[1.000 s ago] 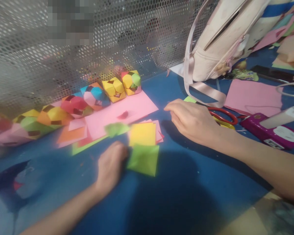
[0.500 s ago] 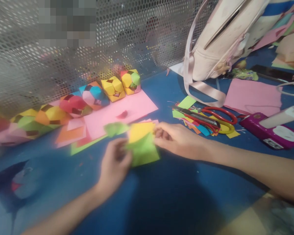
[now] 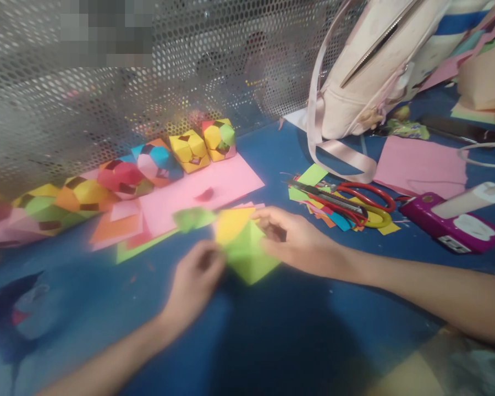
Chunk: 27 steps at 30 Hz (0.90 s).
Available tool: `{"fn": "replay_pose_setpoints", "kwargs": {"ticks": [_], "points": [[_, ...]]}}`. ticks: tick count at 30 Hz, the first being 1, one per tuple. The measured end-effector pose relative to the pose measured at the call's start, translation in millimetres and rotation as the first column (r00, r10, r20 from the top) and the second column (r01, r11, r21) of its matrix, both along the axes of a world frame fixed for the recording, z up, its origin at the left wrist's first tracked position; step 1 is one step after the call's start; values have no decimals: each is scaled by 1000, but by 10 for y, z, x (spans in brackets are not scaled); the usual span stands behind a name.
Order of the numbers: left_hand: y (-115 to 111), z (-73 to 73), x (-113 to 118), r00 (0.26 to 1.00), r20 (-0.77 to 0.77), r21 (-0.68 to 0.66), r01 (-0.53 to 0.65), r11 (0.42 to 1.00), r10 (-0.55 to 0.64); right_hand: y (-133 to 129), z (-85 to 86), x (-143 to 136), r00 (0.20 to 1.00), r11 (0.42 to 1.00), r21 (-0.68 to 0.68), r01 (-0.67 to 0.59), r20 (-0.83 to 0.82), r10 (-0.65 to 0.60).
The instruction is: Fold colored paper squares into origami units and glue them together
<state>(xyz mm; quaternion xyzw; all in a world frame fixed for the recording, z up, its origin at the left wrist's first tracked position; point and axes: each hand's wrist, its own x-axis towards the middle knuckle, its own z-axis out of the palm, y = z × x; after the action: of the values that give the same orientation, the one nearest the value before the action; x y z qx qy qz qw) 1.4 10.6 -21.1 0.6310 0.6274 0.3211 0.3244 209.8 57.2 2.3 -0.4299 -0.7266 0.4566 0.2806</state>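
A green paper square, creased down its middle, is between my hands at the centre. My left hand has its fingers curled together at the paper's left corner. On the other side, my right hand pinches the paper's upper right edge. Just behind it, a yellow paper lies on the blue table. A curled green piece rests to the left of the yellow paper. Both hands are slightly blurred.
Several folded paper balls line the perforated metal panel. Red-handled scissors lie on paper scraps at the right, beside a purple glue gun. A pale bag stands behind, near pink paper.
The green square has turned so that one corner points towards me, and its crease now shows. My right hand has moved slightly nearer and right; my left hand has shifted a little.
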Motion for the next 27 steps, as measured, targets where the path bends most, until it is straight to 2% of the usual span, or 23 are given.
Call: {"fn": "replay_pose_setpoints", "kwargs": {"ticks": [5,8,11,14,17,21,24,27], "points": [[31,1,2,973,-138,183,208,961,-184,20,-138,-18,1000,998,54,-25,18,24],[40,10,-2,964,-169,182,235,955,-205,21,-188,-33,999,997,54,-50,15,49],[20,29,0,971,-146,145,209,967,-188,-7,-176,-54,999,999,26,-37,-28,38],[-23,45,6,990,-39,132,142,981,-137,-48,-144,-76,991,998,-58,-29,-132,21],[-55,39,10,996,93,104,-5,995,-5,-67,-127,-88,973,989,-142,-32,-232,-2],[-57,9,24,951,275,-5,-149,989,145,-49,-126,-97,970,976,-216,-12,-241,-41],[-51,10,62,903,396,-100,-139,985,167,-37,-129,-104,965,965,-262,3,-253,-71],[-53,27,96,879,446,-133,-119,984,166,-51,-127,-112,967,970,-242,-16,-250,-46]]}}
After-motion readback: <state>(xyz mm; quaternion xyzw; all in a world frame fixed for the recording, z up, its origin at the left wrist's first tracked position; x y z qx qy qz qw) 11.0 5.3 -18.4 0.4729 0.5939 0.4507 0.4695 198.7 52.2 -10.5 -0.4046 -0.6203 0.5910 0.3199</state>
